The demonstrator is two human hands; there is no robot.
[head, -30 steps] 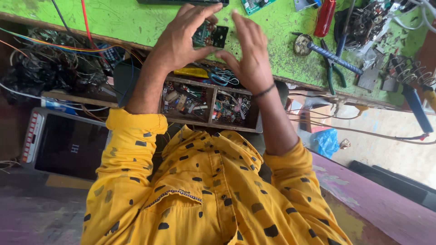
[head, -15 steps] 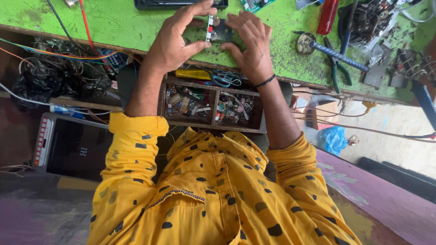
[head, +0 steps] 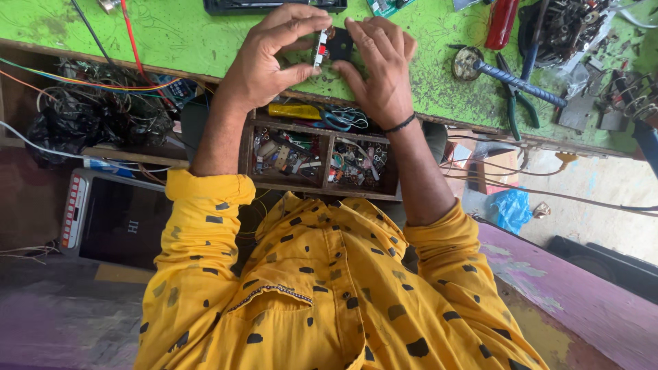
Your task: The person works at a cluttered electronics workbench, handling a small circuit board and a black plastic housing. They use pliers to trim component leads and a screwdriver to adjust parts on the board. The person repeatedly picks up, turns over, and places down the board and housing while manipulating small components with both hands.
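nearest the camera, yellow spotted sleeves (head: 205,226) reach forward over an open wooden drawer (head: 322,154), its two compartments crammed with small parts, close under the hands for easy picking. above it, the left hand (head: 264,58) pinches a small circuit board (head: 336,46) by its edge, thumb and fingers clamped on it, tilting it up for a look. the right hand (head: 380,68) closes on the other side, steadying it just over the green worktop (head: 192,34). farther right lie blue-handled pliers (head: 510,89) and a red screwdriver (head: 502,24).
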